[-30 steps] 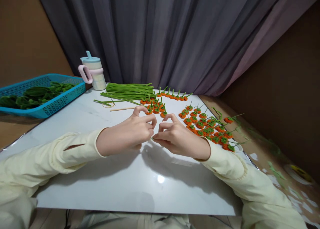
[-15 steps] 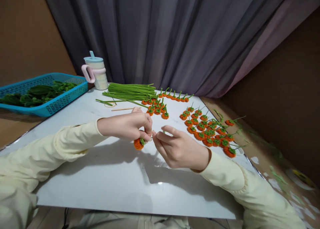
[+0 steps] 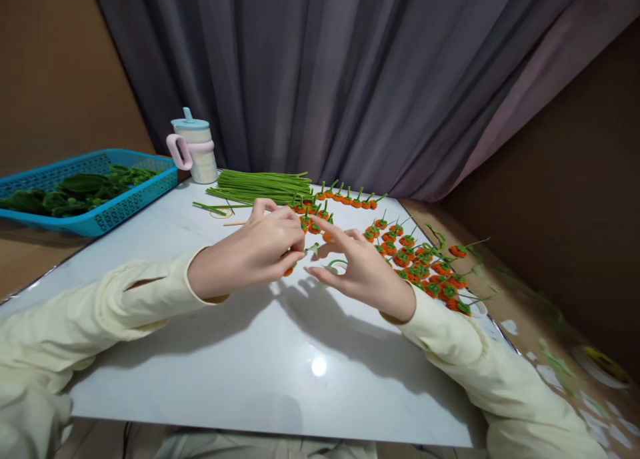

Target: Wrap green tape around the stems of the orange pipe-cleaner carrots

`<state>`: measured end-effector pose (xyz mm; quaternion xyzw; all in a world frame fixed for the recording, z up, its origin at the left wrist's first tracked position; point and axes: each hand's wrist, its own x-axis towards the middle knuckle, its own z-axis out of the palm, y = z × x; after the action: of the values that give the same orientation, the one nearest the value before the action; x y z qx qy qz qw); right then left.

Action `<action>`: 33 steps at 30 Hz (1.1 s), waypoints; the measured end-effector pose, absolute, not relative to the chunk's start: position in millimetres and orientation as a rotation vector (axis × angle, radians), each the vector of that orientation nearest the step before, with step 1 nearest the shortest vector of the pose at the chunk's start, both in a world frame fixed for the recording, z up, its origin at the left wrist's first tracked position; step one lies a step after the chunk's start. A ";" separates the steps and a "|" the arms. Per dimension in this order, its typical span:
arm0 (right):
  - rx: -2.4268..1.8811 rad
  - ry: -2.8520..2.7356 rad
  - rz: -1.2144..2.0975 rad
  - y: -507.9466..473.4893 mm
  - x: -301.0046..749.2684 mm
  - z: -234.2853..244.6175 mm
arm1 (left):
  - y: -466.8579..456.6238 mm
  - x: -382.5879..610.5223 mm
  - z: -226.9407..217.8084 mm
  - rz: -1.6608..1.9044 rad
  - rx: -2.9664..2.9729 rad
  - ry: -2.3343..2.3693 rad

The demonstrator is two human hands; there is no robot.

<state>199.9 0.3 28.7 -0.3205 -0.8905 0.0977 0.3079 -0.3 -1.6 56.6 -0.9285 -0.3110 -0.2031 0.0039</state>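
Note:
My left hand (image 3: 255, 252) is closed around a small orange pipe-cleaner pumpkin (image 3: 289, 270), of which only a sliver shows under the fingers. Its green stem (image 3: 334, 264) curls out toward my right hand (image 3: 357, 265), whose fingers are spread and touch the stem's loop. Both hands hover just above the white tabletop (image 3: 240, 352). Behind and to the right lie several finished orange pumpkins with green stems (image 3: 425, 269). A bundle of green pipe cleaners (image 3: 260, 185) lies at the table's far edge.
A blue plastic basket (image 3: 95, 215) with green leaf shapes sits at the left. A cup with a pink handle (image 3: 194, 147) stands at the back by the grey curtain. A thin wooden stick (image 3: 233, 223) lies behind my left hand. Green scraps litter the brown surface at right (image 3: 550, 345).
My left hand has turned over and closed round the pumpkin, hiding most of it. My right hand has opened its fingers and the green stem now curls between the hands.

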 end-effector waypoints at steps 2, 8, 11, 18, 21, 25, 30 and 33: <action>-0.903 -2.233 0.840 4.7 200.7 34.5 | -2.7 0.6 55.7 -0.619 -2.843 -0.915; -0.840 -1.843 1.579 16.8 199.0 31.7 | -1.0 3.3 47.9 -0.605 -2.636 -0.804; -0.820 -1.753 1.619 16.5 195.9 26.1 | -1.9 5.3 45.6 -0.605 -2.573 -0.780; -0.701 -1.622 1.893 17.1 195.9 19.0 | -5.3 8.0 47.2 -0.627 -2.495 -0.711; -0.698 -1.633 1.937 18.0 196.8 18.7 | -5.2 7.8 47.1 -0.615 -2.470 -0.695; -0.751 -1.679 1.943 17.2 198.1 23.8 | -7.0 8.5 48.9 -0.624 -2.456 -0.647; -0.789 -1.759 1.955 18.2 204.1 33.7 | -12.9 9.5 52.8 -0.670 -2.454 -0.626; -0.762 -1.774 2.006 19.7 207.4 35.8 | -14.9 9.5 53.9 -0.679 -2.470 -0.623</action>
<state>207.4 19.7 35.8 -0.2694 -0.6270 0.7090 0.1776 9.5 -14.9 53.9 -0.9072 -0.2290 -0.2493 0.2499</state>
